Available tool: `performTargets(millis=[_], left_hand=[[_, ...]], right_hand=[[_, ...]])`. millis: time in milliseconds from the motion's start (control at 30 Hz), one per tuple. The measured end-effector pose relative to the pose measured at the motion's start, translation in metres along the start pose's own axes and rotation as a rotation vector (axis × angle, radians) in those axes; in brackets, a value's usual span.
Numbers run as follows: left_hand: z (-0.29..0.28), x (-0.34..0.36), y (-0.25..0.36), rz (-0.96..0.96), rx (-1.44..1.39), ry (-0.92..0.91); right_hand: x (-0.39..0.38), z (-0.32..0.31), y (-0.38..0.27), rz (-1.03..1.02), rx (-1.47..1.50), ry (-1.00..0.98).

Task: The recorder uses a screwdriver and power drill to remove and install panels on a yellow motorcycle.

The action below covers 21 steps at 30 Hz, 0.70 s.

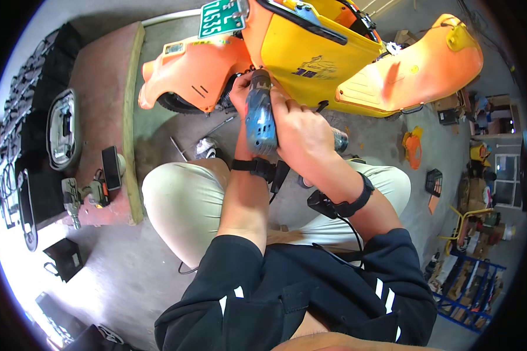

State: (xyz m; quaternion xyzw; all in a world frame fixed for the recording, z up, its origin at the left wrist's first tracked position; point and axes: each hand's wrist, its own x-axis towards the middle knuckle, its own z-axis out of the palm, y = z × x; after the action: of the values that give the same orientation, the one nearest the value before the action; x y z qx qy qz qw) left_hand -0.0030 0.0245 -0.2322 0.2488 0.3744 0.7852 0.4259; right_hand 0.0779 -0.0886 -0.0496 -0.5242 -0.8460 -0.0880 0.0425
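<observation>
A blue cordless drill (260, 126) is gripped in my right hand (301, 126), its nose pointing away from me at the scooter. The end of its handle shows past my right wrist. My left hand (240, 93) is closed beside the drill's front end, close to the scooter's lower body; what its fingers hold is hidden. The orange and yellow scooter (310, 64) lies across the far side, its orange front fender (193, 73) and wheel at the left. The drill's tip and the spot it meets are covered by the drill and my hands.
On the left, a reddish board (96, 117) carries a second power tool (96, 190), a phone (110, 168) and black trays. A screwdriver (221, 124) lies on the floor beyond my left knee. Orange parts (413, 147) lie at the right, near a blue rack (471, 289).
</observation>
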Motion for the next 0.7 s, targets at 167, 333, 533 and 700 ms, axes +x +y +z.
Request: performTargets(millis=[167,333,533,700], left_hand=[[0.009,-0.014,0.028,-0.141,-0.125,-0.04],[-0.011,0.008,0.009,-0.323,-0.28,-0.224],[0.004,0.012,0.036,-0.368,0.201,-0.064],[0.014,0.009,0.062,-0.392,0.09,-0.069]], right_hand=[[-0.001,0.007,-0.002,-0.017,-0.057,-0.01],[-0.008,-0.009,0.007,-0.038,0.062,0.056],[-0.047,-0.05,0.062,0.105,0.514,-0.059],[-0.061,-0.033,0.118,0.376,1.231,-0.116]])
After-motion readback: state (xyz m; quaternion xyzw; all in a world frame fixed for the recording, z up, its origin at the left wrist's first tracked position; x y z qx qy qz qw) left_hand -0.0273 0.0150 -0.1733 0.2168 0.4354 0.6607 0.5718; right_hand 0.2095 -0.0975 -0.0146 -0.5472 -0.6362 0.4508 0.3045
